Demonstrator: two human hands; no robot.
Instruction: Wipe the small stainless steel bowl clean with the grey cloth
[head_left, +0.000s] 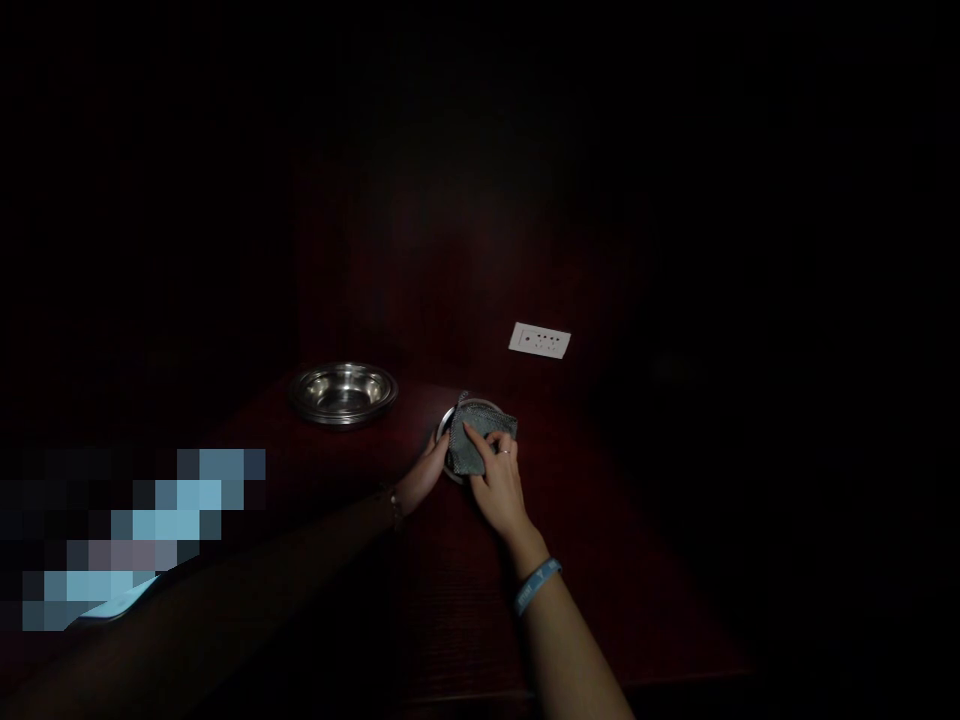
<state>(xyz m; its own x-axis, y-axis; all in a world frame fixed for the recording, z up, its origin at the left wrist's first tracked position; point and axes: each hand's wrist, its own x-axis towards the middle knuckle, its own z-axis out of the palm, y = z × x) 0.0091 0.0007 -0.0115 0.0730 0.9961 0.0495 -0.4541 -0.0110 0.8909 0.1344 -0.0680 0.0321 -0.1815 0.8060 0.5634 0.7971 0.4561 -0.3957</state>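
Note:
Near the middle of the table, my left hand (423,482) grips the left edge of a small round metal dish (445,424). A grey-green cloth (489,416) with a stitched, speckled border covers most of the dish. My right hand (501,490) is pressed onto the cloth, the index finger stretched along it and the other fingers curled into it. The cloth hides the dish's inside, so its depth cannot be made out. The left fingertips are hidden behind the dish.
Shiny metal bowls (343,394), seemingly stacked, stand at the back left of the dark red table (480,600). A white socket plate (540,340) is on the wall behind. A glowing, pixelated screen (120,600) lies at the lower left. Surroundings are very dark.

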